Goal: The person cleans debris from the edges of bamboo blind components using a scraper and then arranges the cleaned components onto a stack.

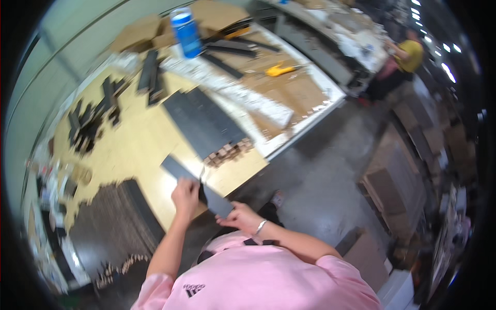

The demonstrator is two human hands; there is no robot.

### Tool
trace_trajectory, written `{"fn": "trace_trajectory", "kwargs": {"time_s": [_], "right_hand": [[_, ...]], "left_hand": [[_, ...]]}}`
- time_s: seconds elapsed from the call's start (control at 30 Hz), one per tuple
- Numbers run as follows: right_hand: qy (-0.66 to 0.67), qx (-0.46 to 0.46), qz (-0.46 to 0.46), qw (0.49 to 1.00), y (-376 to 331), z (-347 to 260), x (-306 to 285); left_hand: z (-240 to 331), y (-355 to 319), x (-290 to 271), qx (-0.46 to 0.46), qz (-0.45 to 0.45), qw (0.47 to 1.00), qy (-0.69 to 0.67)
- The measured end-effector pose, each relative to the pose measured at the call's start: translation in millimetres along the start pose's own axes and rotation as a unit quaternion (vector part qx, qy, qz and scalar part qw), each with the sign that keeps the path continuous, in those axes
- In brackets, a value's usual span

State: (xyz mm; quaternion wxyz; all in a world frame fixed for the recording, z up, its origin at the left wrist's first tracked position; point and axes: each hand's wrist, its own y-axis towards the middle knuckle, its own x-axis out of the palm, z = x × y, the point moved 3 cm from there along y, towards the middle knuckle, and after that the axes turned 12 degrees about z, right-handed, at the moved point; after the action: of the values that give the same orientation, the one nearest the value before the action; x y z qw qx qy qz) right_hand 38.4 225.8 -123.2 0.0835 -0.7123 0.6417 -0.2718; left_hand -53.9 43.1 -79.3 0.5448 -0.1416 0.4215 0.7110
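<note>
At the table (146,139), a strip (216,202) bridges right hand (243,218) and left hand (185,195).

Table (137,135): before the person (274,281). On it: row of strips (204,121), centre; loose pieces (107,97), left. Behind row: bottle (188,37). Right of row: cardboard (309,91), tool (278,69) upon it. Between left hand (186,196) and right hand (242,217): strip (216,200). Near left: stack (111,222). Floor, right: cartons (397,178).

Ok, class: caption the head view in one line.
Left hand and right hand hold a grey strip at a pale table bearing dark strips.
</note>
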Motion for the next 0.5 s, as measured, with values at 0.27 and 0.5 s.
{"fn": "trace_trajectory", "kwargs": {"time_s": [0.27,0.5], "right_hand": [[0.182,0.215,-0.006,0.959,-4.2,10.6,9.7],[0.157,0.225,-0.026,0.961,-10.7,12.7,12.1]], "left_hand": [[-30.0,0.0,-3.7,0.020,0.027,0.996,0.083],[-69.1,41.9,-27.8,-0.061,0.122,0.981,0.141]]}}
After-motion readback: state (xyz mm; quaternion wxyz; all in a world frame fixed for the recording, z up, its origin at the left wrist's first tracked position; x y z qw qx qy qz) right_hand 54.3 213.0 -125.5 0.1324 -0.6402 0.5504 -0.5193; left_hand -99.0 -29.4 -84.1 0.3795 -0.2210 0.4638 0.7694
